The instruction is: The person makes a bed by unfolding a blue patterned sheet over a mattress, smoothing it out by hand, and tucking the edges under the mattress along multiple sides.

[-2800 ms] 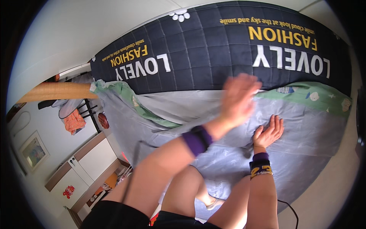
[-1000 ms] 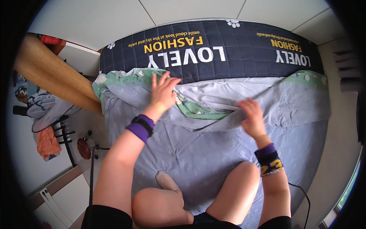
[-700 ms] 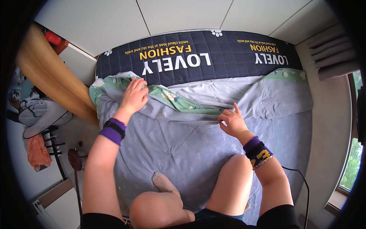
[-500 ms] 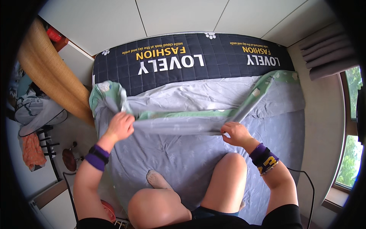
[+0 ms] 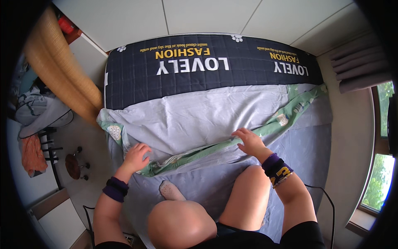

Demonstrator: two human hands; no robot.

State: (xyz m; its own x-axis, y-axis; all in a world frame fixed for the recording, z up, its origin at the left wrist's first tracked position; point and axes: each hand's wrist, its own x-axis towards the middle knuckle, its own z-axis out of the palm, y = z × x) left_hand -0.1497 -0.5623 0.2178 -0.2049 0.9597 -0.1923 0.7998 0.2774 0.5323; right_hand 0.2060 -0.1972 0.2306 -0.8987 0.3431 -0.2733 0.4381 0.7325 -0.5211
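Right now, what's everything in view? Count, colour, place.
Bedding: layers unclear, grey and green, centre
Quilted pad: one, black, top centre
Woven mat: one, tan, left
Stool: one, brown, left
Cloth: one, orange, far left
Clutter: uncountable, mixed, left
Panels: several, white, top
Curtain: one, grey, upper right
Window: one, brown-framed, right
Cable: two stretches, black, either side
Wristbands: two, purple-black, wrists
Sock: one, pale, lower centre
Legs: two, bare, lower centre
Left hand, right hand: one each, bare, over bedding

Grey sheet, green patterned border

Black sleeves and a pale sock go with purple-black wristbands, the right one marked yellow.
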